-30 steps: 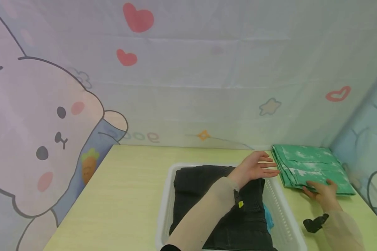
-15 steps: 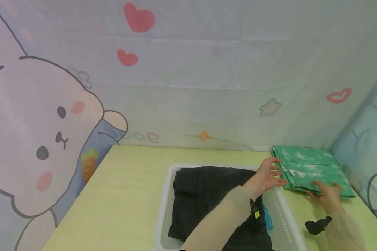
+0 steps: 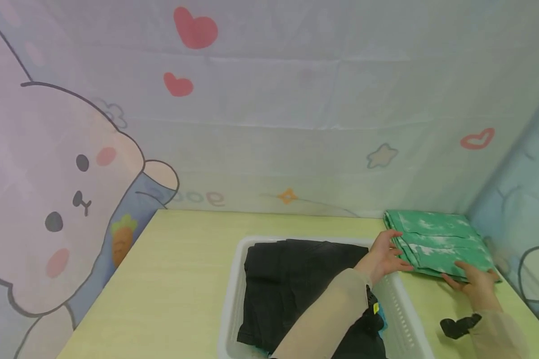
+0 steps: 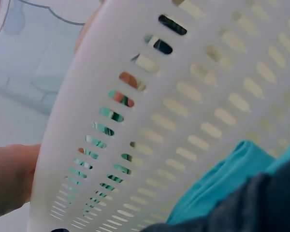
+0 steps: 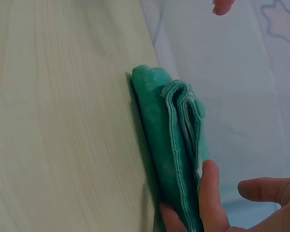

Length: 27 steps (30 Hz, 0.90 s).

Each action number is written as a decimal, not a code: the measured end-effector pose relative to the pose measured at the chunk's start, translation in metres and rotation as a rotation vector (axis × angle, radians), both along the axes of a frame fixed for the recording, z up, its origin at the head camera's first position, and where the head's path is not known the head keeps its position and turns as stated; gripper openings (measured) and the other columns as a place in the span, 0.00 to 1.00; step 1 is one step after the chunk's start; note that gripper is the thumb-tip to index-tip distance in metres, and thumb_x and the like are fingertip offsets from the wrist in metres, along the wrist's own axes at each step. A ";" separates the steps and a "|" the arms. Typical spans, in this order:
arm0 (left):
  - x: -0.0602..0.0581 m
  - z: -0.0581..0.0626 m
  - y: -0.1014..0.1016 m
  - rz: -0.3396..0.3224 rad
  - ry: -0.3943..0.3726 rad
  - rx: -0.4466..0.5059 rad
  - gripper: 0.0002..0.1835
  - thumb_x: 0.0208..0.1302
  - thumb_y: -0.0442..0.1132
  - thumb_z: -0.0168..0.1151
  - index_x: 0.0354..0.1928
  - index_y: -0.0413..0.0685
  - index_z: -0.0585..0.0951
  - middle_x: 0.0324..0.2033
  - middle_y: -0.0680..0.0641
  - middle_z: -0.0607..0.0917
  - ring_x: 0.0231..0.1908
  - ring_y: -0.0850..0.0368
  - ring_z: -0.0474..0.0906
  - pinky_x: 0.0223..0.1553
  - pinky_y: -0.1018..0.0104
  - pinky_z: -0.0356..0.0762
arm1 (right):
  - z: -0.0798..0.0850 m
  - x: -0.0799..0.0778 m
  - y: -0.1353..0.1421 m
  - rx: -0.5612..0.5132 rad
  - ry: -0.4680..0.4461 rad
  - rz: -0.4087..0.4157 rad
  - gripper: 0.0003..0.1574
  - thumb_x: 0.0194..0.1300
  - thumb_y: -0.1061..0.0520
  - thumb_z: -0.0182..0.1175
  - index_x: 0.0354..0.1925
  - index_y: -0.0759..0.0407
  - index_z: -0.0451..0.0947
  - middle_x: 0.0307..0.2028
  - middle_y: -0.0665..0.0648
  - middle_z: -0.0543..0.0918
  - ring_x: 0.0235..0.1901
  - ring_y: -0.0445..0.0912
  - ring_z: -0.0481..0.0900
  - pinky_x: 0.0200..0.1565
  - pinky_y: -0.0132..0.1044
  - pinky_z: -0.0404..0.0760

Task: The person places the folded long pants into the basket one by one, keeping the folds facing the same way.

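Observation:
A folded green garment with white patches (image 3: 440,227) lies at the table's back right corner. My left hand (image 3: 383,259) reaches over the basket's right rim, its fingers loosely spread beside the garment's left edge; whether they touch it, I cannot tell. At the garment's near edge, my right hand (image 3: 478,285) has its fingers apart. In the right wrist view, two fingers (image 5: 210,191) meet the stacked layers of the green garment (image 5: 154,116), while another finger stays off it. Folded black clothing (image 3: 278,279) fills most of the white plastic basket (image 3: 231,294).
Blue cloth (image 4: 222,179) lies inside the basket, beside its slotted wall. The light wooden table (image 3: 161,289) meets a printed curtain (image 3: 269,124) at the back. A dark cable (image 3: 523,271) loops at the far right.
My left hand has moved right, from over the black clothing to the green garment's left side. My right hand has shifted slightly right along the near edge. The garment stays in place.

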State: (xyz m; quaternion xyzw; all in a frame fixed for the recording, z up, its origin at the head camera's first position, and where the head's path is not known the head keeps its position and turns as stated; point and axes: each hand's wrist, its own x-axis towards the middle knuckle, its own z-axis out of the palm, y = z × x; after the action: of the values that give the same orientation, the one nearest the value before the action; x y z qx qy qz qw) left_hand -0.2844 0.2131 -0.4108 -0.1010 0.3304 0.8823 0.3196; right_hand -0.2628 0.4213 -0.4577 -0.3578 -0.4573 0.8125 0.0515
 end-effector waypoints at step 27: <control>-0.010 -0.006 0.012 -0.006 -0.025 0.001 0.40 0.61 0.40 0.51 0.66 0.32 0.43 0.64 0.24 0.39 0.60 0.20 0.31 0.59 0.31 0.41 | 0.001 -0.009 0.001 0.144 -0.019 0.080 0.62 0.55 0.70 0.52 0.67 0.39 0.21 0.68 0.53 0.24 0.35 0.36 0.74 0.29 0.28 0.78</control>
State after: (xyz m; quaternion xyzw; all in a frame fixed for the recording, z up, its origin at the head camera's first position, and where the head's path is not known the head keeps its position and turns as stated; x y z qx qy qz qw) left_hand -0.2939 0.2251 -0.4168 -0.1109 0.3265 0.8802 0.3261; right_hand -0.2720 0.4221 -0.4564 -0.3425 -0.5287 0.7756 0.0402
